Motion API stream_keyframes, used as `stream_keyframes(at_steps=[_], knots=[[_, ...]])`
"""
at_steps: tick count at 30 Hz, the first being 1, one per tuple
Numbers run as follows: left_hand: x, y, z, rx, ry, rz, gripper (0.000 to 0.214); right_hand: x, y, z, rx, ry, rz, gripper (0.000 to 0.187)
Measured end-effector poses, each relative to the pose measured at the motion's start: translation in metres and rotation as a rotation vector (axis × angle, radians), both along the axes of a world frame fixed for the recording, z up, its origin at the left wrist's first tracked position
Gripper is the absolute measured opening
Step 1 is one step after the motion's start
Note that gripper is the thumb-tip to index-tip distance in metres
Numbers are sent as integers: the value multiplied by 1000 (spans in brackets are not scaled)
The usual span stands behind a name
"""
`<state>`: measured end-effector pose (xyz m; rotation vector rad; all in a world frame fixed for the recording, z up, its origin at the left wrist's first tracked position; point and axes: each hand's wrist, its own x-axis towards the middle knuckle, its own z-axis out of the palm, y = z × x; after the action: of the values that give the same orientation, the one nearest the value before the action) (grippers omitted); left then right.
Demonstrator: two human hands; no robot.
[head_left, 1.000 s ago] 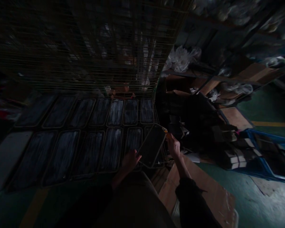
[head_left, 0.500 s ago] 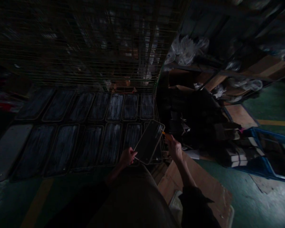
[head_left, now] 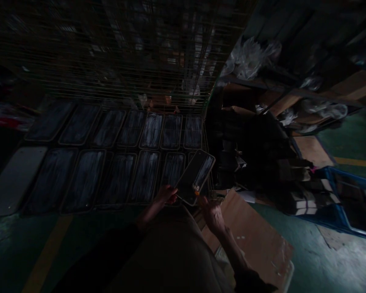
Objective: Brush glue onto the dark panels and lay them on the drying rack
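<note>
A dark rectangular panel (head_left: 187,175) with rounded corners and a pale rim is tilted in front of me. My left hand (head_left: 167,194) is closed on its lower left edge. My right hand (head_left: 211,211) is closed round a small brush (head_left: 197,192) with an orange part, its tip against the panel's lower right. A whitish streaky smear runs along the panel's right side, above the brush. Under and beyond it, similar panels (head_left: 145,173) lie in two rows, most streaked with white. One plain pale grey panel (head_left: 16,179) lies at the far left.
A wire mesh rack (head_left: 125,53) rises behind the rows. To the right are dark stacked goods (head_left: 250,150), a blue crate (head_left: 338,215) and a shelf with clear plastic bags (head_left: 248,59). A brown board (head_left: 250,240) lies by my right forearm.
My right hand has drawn the brush down the panel from its upper right edge, and the white smear has grown longer. My left hand keeps its hold. The view has shifted slightly.
</note>
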<state>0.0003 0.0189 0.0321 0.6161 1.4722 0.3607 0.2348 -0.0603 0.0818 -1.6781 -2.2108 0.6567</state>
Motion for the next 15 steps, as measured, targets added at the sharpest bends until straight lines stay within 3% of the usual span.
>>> stream_keyframes(at_steps=[4, 7, 11, 15], knots=[[1, -3, -6, 61, -30, -2, 22, -12, -26, 11, -114, 121, -21, 34], [1, -4, -12, 91, -7, -38, 25, -11, -24, 12, -257, 339, -98, 29], [0, -5, -22, 115, -5, -85, 23, 6, 14, 0, -349, 589, -178, 30], [-1, -6, -28, 146, -6, -125, 21, 30, 74, -11, -162, 588, -279, 32]])
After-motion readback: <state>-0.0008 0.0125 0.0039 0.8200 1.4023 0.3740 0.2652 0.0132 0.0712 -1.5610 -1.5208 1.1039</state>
